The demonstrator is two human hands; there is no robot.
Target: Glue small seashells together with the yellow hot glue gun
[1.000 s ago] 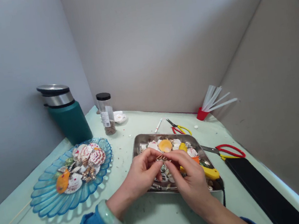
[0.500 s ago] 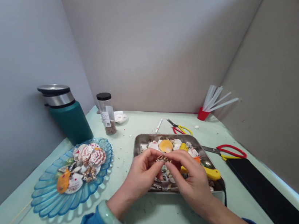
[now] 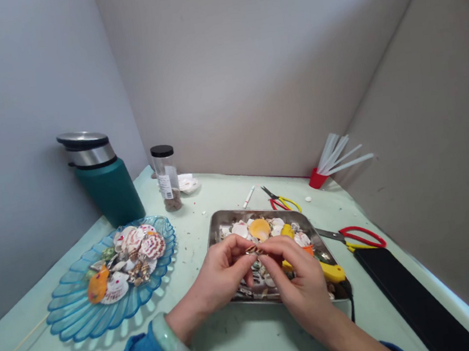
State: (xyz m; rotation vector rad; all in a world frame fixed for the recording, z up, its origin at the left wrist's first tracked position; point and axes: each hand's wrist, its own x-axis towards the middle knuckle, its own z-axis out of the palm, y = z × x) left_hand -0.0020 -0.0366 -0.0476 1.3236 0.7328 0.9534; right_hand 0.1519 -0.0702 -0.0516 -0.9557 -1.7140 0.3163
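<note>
Between the fingertips of my left hand and my right hand is a small brown-and-white striped shell. Both hands pinch it, and the fingers hide much of it. They hover over the front half of a metal tray. Inside the tray lie many shells, among them an orange scallop shell and white ones. A glue gun with a yellow handle rests at the tray's right side, partly behind my right hand.
A blue glass plate of shells stands left, before a teal bottle. Behind are a black-lidded jar and red-and-yellow scissors. To the right are larger scissors, a black slab and a red cup of glue sticks.
The striped shell has turned slightly between my fingertips. Both hands stay almost in the same place, and the view has shifted very slightly.
</note>
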